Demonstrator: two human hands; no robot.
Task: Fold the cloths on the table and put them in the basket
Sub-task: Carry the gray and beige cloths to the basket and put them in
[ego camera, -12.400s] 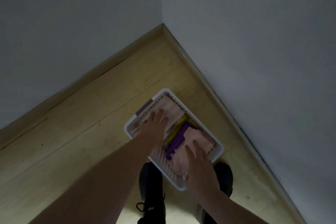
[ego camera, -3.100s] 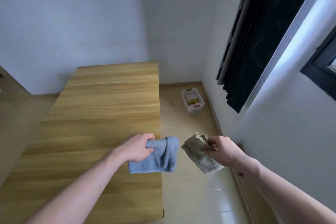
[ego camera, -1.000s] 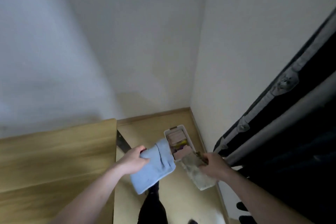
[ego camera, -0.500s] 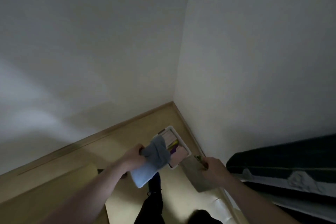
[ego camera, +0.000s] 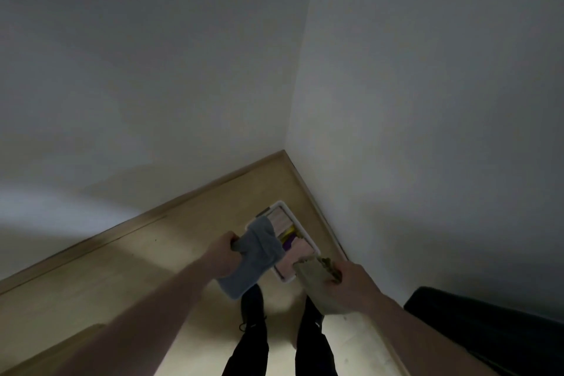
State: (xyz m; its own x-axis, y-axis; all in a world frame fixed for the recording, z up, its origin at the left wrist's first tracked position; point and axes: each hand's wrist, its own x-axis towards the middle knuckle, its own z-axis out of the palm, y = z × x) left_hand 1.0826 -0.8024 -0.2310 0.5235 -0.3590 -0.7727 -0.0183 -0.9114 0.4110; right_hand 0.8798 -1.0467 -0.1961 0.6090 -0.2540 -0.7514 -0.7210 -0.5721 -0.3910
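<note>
Head view: left hand [ego camera: 222,255] fingers curl round a folded blue cloth [ego camera: 253,259], right hand [ego camera: 351,285] pinches a beige cloth [ego camera: 314,279]; the white basket [ego camera: 314,249] sits just beyond both. Delivery step; next, I judge, lowering each in. Half a second ago the basket lay farther off.

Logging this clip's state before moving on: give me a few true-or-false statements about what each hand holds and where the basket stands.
1. The left hand holds a folded blue cloth. True.
2. The right hand is empty. False: it holds a beige cloth.
3. The white basket stands on the floor near the corner of the walls. True.
4. The basket holds nothing. False: pink cloths and others lie in it.
5. Both cloths already lie in the basket. False: both are in the hands' grip.
</note>
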